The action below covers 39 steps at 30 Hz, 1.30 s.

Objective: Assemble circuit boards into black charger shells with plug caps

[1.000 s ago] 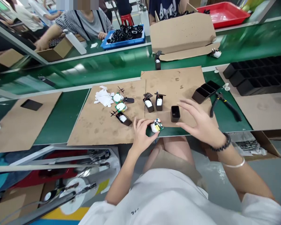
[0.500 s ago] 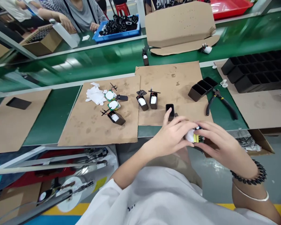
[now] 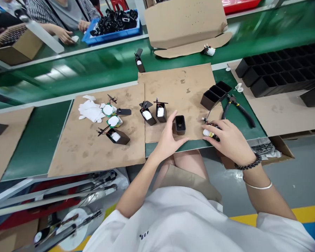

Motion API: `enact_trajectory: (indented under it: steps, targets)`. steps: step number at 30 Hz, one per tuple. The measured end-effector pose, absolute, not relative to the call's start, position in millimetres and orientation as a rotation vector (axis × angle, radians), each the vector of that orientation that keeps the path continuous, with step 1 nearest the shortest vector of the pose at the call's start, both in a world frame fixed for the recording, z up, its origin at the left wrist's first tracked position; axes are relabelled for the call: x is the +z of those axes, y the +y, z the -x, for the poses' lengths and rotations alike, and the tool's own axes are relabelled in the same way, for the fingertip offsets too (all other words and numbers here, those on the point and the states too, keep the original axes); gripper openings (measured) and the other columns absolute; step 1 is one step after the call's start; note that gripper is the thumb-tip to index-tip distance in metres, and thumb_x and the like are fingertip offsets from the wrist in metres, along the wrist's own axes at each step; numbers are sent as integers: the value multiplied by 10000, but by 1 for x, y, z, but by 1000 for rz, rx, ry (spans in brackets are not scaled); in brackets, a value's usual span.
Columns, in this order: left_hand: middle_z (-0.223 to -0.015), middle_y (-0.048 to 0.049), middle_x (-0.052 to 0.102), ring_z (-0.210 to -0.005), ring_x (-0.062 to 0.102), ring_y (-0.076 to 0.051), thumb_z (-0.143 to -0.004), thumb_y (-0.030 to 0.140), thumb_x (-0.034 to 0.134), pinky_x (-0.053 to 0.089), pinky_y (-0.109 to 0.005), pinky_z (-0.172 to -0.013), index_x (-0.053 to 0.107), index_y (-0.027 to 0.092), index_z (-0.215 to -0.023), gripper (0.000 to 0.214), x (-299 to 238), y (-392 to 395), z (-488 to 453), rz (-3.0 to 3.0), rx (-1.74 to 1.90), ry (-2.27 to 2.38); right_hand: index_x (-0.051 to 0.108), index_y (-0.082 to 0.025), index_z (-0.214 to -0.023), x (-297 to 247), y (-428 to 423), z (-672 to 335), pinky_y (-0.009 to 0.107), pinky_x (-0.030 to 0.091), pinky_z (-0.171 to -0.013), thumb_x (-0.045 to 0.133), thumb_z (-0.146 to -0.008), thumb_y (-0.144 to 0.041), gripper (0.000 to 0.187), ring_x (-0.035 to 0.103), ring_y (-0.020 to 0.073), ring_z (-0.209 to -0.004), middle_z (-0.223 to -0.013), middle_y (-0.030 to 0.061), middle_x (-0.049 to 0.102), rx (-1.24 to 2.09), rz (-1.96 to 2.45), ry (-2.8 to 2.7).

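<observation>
My left hand (image 3: 167, 141) is open at the bench's front edge, thumb and forefinger spread on the near left side of an upright, open-topped black plastic case (image 3: 180, 125). Whether the fingers touch it I cannot tell. To the right, my right hand (image 3: 229, 140) grips a small electronic assembly (image 3: 208, 133) with white and yellow parts and wires, held low over the cardboard edge. Part of it is hidden by the fingers. Left of the empty case stand two black cases (image 3: 148, 117) filled with white-topped parts, their black lids propped up on wires.
Cutting pliers (image 3: 237, 106) lie beside several joined-up black cases (image 3: 215, 94). A large block of cases (image 3: 283, 75) is at right. White gloves (image 3: 91, 110), circuit boards (image 3: 113, 121) and a tilted case (image 3: 118, 136) lie left. Across the belt, a person sits by a blue tray (image 3: 112, 29).
My hands have moved apart. The left has let go of the assembly and opened beside the empty case; the right has kept the assembly and brought it to the bench edge. The view has shifted.
</observation>
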<state>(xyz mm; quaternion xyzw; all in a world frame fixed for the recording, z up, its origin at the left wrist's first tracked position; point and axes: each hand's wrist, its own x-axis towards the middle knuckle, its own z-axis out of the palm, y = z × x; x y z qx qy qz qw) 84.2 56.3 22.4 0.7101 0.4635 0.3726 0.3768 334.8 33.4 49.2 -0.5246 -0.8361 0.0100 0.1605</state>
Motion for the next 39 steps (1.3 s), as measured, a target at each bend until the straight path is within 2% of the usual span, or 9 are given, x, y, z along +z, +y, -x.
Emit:
enact_trajectory:
  steps: [4, 8, 10, 14, 20, 24, 28, 32, 39]
  targets:
    - [-1461, -129, 585, -1400, 549, -317, -746, 261, 855, 440, -509, -1203, 468, 244, -1456, 809, 16, 60, -92, -1694, 1052, 1260, 731, -237, -1117, 61, 45, -341, 487, 604, -888, 665, -929, -375, 242, 708, 311, -1029, -1179, 104, 737, 574, 1418, -2165]
    - [-1353, -114, 663, -1297, 628, -276, -734, 251, 866, 495, -442, -1153, 579, 209, -1318, 652, 28, 43, -92, -1751, 1192, 1237, 608, -347, -1236, 53, 36, -332, 375, 649, -826, 764, -841, -511, 455, 737, 239, -1061, -1185, 23, 751, 1215, 1117, -1350]
    - [-1342, -117, 670, -1292, 635, -269, -741, 269, 864, 505, -426, -1142, 581, 204, -1307, 636, 35, 31, -91, -1772, 1219, 1226, 580, -371, -1199, 43, 26, -321, 409, 658, -863, 726, -862, -562, 413, 754, 217, -1035, -1155, -5, 766, 1421, 997, -1047]
    - [-1347, -131, 665, -1293, 638, -272, -755, 342, 864, 529, -412, -1109, 560, 192, -1326, 664, 47, 10, -87, -1825, 1253, 1208, 616, -296, -1049, 21, 8, -295, 481, 629, -978, 681, -892, -567, 319, 754, 209, -1059, -1178, 23, 768, 1606, 873, -737]
    - [-1318, -123, 682, -1227, 671, -252, -797, 364, 832, 557, -394, -1050, 546, 203, -1326, 622, 58, -8, -86, -1964, 1281, 1237, 621, -282, -1086, 27, -13, -275, 497, 619, -999, 520, -996, -481, 241, 734, 214, -1128, -1295, 68, 726, 1541, 833, -756]
    - [-1282, -112, 688, -1190, 672, -236, -823, 356, 808, 553, -370, -1023, 555, 202, -1327, 584, 67, -15, -83, -1997, 1299, 1202, 588, -331, -1193, 50, -26, -268, 505, 617, -1001, 431, -1036, -429, 243, 705, 224, -1198, -1358, 52, 686, 1419, 801, -946]
    - [-1272, -103, 682, -1184, 650, -223, -828, 345, 806, 535, -362, -1036, 581, 216, -1342, 576, 83, -23, -77, -2010, 1308, 1140, 599, -386, -1153, 75, -32, -255, 560, 602, -1007, 565, -993, -397, 164, 694, 268, -1205, -1255, 4, 700, 1006, 680, -1123]
    - [-1282, -101, 667, -1169, 630, -213, -819, 283, 802, 533, -342, -1025, 583, 224, -1363, 589, 99, -32, -72, -2025, 1310, 1047, 617, -356, -1078, 90, -37, -242, 590, 626, -931, 722, -886, -457, 241, 730, 333, -1085, -1139, 37, 696, 635, 659, -1266]
    - [-1275, -106, 649, -1165, 620, -215, -841, 222, 742, 554, -338, -993, 571, 235, -1391, 576, 112, -42, -69, -2057, 1287, 1026, 650, -407, -1106, 94, -42, -252, 609, 641, -860, 764, -853, -417, 277, 716, 354, -1108, -1237, 39, 685, 431, 660, -1522]
